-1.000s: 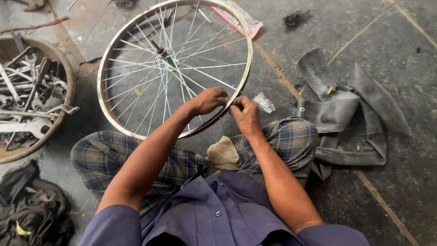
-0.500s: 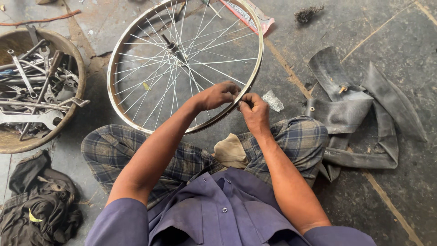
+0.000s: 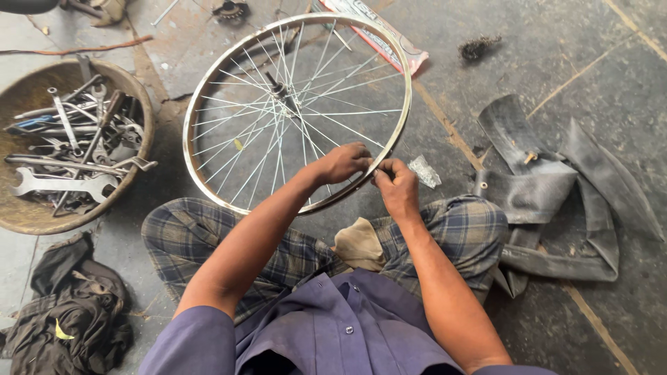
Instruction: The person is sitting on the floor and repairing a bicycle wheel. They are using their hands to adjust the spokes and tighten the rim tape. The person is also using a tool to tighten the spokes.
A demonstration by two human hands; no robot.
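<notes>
A bare spoked bicycle wheel [image 3: 292,104] with a shiny metal rim leans in front of me, its near edge at my knees. My left hand [image 3: 342,162] grips the near part of the rim from above, fingers curled over it. My right hand [image 3: 397,186] pinches the rim just to the right, fingertips closed on something too small to make out. The two hands almost touch. I sit cross-legged in checked trousers and a purple shirt, and a tan cloth [image 3: 360,244] lies in my lap.
A round basket [image 3: 28,215] of spanners and other tools stands at the left. A dark rag heap [image 3: 69,305] lies at lower left. A black inner tube [image 3: 556,194] is folded on the floor at right. A small clear plastic bag [image 3: 424,171] lies by the rim.
The view has shifted, so the wheel and basket sit further right in the picture. Both hands stay at the same spot on the near rim, with the right fingers still pinched.
</notes>
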